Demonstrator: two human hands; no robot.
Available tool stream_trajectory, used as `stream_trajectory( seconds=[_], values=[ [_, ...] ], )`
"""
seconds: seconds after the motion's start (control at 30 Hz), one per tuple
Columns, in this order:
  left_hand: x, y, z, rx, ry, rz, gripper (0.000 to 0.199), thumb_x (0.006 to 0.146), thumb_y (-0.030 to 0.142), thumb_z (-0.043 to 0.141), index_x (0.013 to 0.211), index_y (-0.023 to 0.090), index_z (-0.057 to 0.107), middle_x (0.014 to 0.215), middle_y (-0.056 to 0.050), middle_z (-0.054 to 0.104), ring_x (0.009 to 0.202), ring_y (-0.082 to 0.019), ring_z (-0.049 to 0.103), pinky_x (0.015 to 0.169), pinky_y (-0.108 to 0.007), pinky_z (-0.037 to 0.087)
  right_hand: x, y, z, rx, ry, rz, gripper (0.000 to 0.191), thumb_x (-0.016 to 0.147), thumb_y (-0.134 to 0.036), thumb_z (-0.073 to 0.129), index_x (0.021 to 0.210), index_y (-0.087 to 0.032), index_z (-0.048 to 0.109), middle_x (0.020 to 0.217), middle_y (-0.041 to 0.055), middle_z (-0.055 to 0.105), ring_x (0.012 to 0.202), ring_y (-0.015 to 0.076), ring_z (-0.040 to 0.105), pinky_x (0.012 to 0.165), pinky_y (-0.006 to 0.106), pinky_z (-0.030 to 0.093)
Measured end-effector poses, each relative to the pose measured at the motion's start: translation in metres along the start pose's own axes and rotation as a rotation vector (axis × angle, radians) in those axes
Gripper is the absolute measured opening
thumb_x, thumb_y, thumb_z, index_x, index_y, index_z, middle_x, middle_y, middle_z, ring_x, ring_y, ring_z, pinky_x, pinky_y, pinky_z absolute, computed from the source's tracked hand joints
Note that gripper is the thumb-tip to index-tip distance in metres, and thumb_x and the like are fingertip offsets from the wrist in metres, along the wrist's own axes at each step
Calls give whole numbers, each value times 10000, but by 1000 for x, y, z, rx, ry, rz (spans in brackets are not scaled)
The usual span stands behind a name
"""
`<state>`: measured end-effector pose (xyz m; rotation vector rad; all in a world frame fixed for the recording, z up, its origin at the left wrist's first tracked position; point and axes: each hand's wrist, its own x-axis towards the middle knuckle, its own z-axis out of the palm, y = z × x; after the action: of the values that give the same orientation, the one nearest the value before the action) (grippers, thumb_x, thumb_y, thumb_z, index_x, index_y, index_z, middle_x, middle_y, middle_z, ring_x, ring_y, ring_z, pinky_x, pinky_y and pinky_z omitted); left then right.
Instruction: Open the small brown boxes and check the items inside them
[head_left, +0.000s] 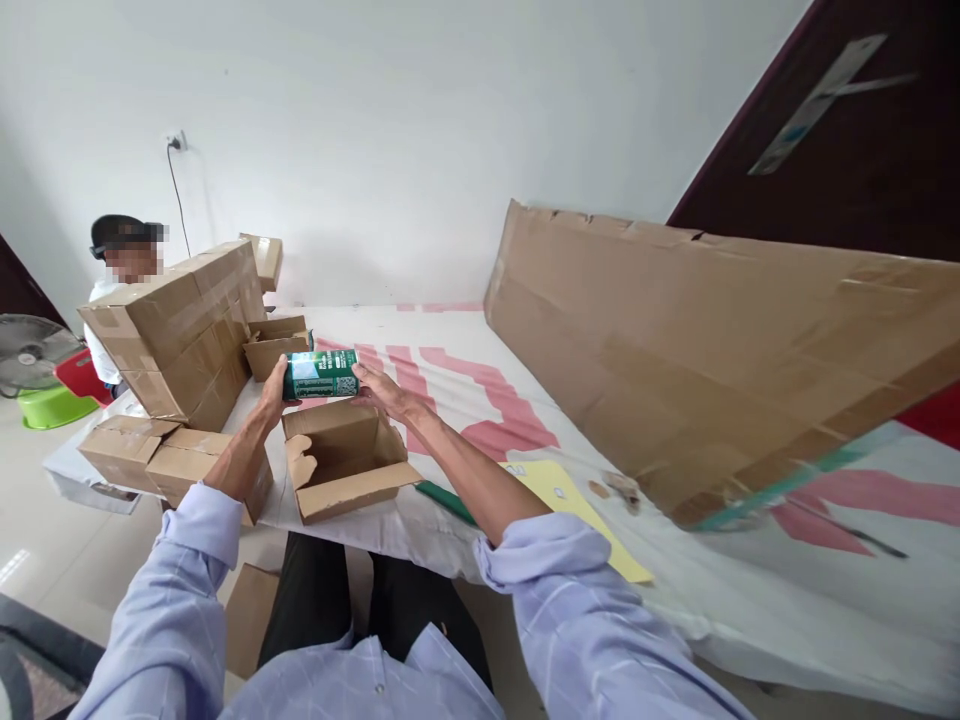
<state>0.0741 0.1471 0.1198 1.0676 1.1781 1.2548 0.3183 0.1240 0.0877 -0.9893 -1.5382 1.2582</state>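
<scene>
Both hands hold a green can (322, 374) with a printed label, lying sideways between them. My left hand (273, 392) grips its left end, and my right hand (382, 390) has its fingers on the right end. Just below the can, an open cardboard box (352, 492) stands on the table with its flaps spread; as far as I can see inside, only bare cardboard shows. A dark green object (445, 500) lies beside the box, partly covered by my right forearm. Behind my left hand is another open cardboard box (276, 352) with something green at its edge.
Taped cartons (187, 330) are stacked at the left, with closed boxes (176, 460) in front. A large cardboard sheet (712, 360) leans on the right. A yellow sheet (577, 515) lies on the white-and-red cloth (480, 395). Another person (101, 300) is behind the stack.
</scene>
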Motion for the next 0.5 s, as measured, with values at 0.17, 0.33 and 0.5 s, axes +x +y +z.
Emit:
stream_trajectory(
  seconds=[0.17,0.33,0.5],
  values=[
    [6,-9,-2,45,1,-31,629,888,787,663,1147,215,699,1013,-130,790,971,-300,754,666,-323,581,1,15,-1,131,-19,11,556,1101,-566,492,1514,-201,566,1438,141,722,1186,216,738,987,352,641],
    [7,-14,0,97,-2,-20,677,883,837,636,1129,208,682,929,-118,772,941,-298,742,700,-350,585,2,17,5,157,-3,23,526,1091,-552,498,1465,-196,597,1409,145,737,1160,226,749,994,367,643],
    [13,12,5,157,-91,120,794,890,877,568,1224,164,670,1029,-135,776,1066,-326,739,830,-392,609,6,-8,4,188,53,-50,663,986,-622,595,1504,-210,550,1412,147,723,1151,258,749,979,430,659]
  ],
)
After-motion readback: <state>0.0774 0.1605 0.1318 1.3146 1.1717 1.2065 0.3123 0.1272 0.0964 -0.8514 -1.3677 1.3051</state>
